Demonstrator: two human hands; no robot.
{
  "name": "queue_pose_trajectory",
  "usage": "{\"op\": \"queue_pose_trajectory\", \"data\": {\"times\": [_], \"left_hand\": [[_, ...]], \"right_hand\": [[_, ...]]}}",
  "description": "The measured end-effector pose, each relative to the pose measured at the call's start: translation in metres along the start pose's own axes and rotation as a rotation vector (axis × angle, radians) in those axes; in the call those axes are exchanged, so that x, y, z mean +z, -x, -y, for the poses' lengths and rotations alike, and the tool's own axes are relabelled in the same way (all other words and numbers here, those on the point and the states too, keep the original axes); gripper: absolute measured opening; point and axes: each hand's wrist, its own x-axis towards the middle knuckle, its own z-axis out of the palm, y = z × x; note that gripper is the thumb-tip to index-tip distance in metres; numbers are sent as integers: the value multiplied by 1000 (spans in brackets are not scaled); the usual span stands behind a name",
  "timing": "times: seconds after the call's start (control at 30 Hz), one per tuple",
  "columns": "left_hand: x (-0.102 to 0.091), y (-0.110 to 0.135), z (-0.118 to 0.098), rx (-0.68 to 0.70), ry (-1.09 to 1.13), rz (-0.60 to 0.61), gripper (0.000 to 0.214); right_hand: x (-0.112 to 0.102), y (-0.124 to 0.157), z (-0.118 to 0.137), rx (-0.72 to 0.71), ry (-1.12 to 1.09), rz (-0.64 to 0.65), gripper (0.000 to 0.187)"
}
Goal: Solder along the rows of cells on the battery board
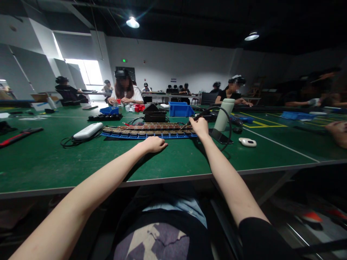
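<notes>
A long blue rack (173, 136) lies across the table, bearing rows of thin gold-coloured strips with dark parts between them. My right hand (200, 127) is closed around a dark, pen-like soldering iron (187, 125). Its thin tip points down and left at the strips near the rack's right end. A black cable (230, 126) loops from behind this hand to the right. My left hand (155, 144) rests on the table at the rack's front edge, fingers curled together and partly hidden; I see nothing in it.
A pale green bottle (225, 115) stands right of my right hand, with a phone (221, 136) and a small white device (247, 142) nearby. Left lies a white power bank (88, 131) with a cord. Behind are a black box (154, 113), a blue bin (181, 109) and a co-worker (126, 90).
</notes>
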Motion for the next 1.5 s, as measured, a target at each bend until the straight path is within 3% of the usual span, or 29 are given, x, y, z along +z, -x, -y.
{"op": "queue_pose_trajectory", "data": {"times": [0.27, 0.63, 1.5], "left_hand": [[1, 0, 0, -6, 1, 3, 51], [1, 0, 1, -2, 3, -4, 51], [1, 0, 1, -8, 21, 0, 51]], "right_hand": [[0, 1, 0, 5, -17, -8, 33], [-6, 3, 3, 30, -52, -124, 31], [-5, 5, 3, 21, 21, -86, 32]]}}
